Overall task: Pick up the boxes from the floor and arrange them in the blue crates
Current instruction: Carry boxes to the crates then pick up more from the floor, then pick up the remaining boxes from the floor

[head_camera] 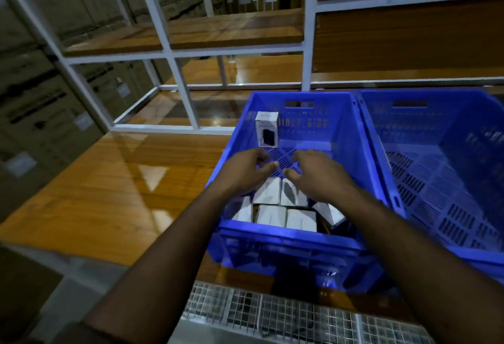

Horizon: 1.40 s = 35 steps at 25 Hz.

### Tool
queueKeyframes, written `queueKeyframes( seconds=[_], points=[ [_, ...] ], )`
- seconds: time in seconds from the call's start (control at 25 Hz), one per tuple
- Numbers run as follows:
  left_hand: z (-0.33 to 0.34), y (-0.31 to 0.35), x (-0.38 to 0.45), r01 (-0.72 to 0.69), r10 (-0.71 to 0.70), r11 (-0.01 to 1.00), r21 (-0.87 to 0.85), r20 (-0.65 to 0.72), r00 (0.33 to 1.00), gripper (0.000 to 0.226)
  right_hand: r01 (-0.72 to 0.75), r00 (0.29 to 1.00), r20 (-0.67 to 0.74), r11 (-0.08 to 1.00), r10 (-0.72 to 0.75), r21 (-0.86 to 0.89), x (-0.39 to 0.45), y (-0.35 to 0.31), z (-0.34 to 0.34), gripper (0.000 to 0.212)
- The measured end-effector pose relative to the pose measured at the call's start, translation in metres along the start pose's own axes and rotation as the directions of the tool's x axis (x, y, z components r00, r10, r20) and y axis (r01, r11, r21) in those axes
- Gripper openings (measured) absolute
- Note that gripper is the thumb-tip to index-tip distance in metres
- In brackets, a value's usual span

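Observation:
A blue crate (289, 232) stands on a glossy wooden surface in front of me. Several small white boxes (272, 217) lie in its near end, and one white box (266, 129) stands upright against the far left corner. Both my arms reach over the crate's near rim. My left hand (245, 170) and my right hand (317, 170) hover side by side above the boxes, fingers loosely curled, thumbs almost meeting, with nothing held. A second blue crate (447, 169) stands to the right, its visible floor bare.
A white metal shelf frame (174, 71) rises behind the crates. Stacked cardboard cartons (35, 103) fill the left side. A wire mesh grid (272, 313) lies below the surface's near edge. The wooden surface (122, 188) stretches left of the crate.

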State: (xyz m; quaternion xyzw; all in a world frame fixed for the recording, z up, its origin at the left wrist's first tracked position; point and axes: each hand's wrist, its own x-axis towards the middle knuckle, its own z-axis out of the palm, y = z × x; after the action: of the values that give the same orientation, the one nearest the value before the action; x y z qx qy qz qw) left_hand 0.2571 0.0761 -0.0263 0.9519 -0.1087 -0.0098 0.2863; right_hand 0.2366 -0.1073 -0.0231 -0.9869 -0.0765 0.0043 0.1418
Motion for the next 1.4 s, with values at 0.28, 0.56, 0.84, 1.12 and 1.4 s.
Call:
queueKeyframes(
  seconds=[0.28,0.56,0.84,1.12,1.4],
  points=[
    [-0.02,-0.01,-0.066,0.072,-0.069,0.997,-0.011,-0.457,0.887,0.019,0.215,0.973,-0.128,0.953,-0.191,0.215,-0.014,-0.055,0.007,0.054],
    [-0.054,-0.067,-0.163,0.257,-0.266,0.962,-0.096,-0.557,0.787,0.024,0.562,0.812,-0.326,0.8,-0.484,0.211,-0.058,-0.148,0.025,0.039],
    [-0.073,-0.136,-0.334,0.48,-0.496,0.853,-0.204,-0.602,0.626,0.022,0.724,0.685,-0.14,0.649,-0.715,0.231,-0.152,-0.277,0.093,0.038],
    [-0.06,-0.202,-0.575,0.718,-0.766,0.569,-0.401,-0.576,0.286,0.023,0.841,0.443,0.083,0.446,-0.893,0.305,-0.303,-0.415,0.184,0.042],
    [-0.026,-0.215,-0.777,0.731,-0.851,0.25,-0.635,-0.504,-0.147,0.021,0.86,0.078,0.31,0.222,-0.947,0.459,-0.459,-0.513,0.272,0.051]
  ],
)
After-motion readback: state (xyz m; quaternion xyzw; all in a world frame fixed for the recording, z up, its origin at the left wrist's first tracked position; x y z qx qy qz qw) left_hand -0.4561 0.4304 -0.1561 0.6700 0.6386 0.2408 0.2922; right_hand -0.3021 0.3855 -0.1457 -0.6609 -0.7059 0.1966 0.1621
